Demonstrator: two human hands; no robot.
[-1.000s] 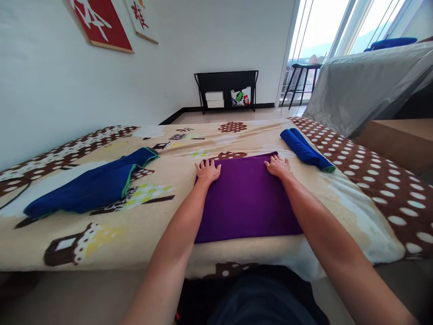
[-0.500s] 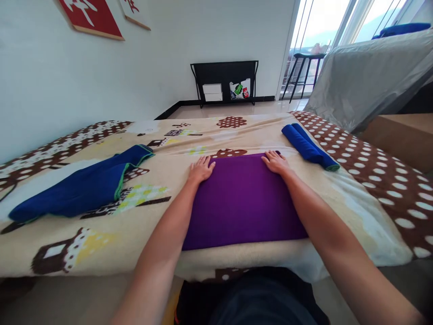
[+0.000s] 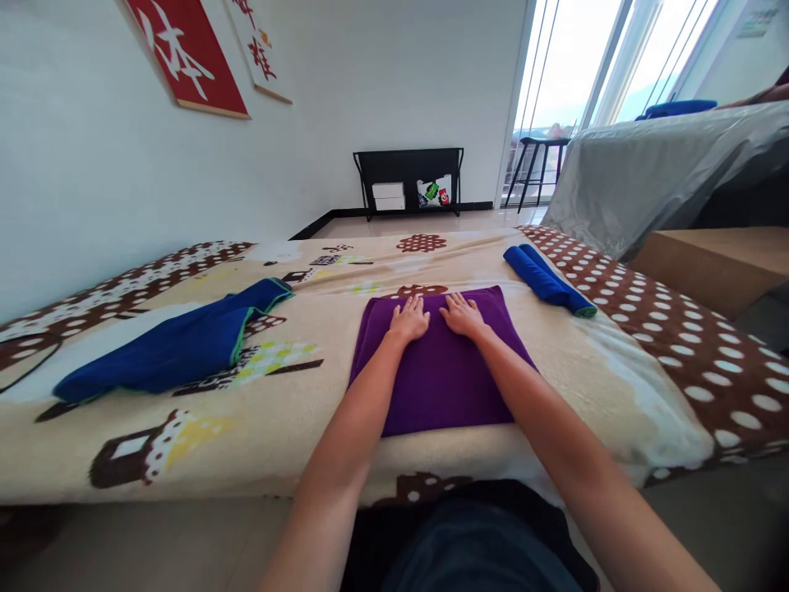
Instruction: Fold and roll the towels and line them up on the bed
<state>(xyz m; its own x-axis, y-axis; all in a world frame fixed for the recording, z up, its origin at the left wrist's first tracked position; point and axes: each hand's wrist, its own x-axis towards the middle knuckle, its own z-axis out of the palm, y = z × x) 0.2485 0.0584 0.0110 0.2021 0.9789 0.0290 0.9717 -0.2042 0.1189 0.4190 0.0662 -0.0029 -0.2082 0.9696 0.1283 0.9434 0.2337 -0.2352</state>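
A folded purple towel [image 3: 439,378] lies flat on the patterned blanket [image 3: 283,411] at the near edge of the bed. My left hand [image 3: 410,318] and my right hand [image 3: 462,315] rest side by side, palms down, on the towel's far middle, fingers stretched out and slightly spread. Neither hand holds anything. To the left on the blanket lies a loosely folded blue towel [image 3: 173,349] with a green hem. A rolled blue towel [image 3: 546,279] sits at the far right of the blanket.
A white wall runs along the left with red hangings [image 3: 191,53]. Beyond the bed stand a black rack [image 3: 410,168] with boxes and a stool [image 3: 533,160] by the window. At the right are a grey-covered piece of furniture [image 3: 653,168] and a brown box [image 3: 708,259].
Both hands have slid inward from the towel's far corners to its far middle, now almost touching. The view has shifted slightly.
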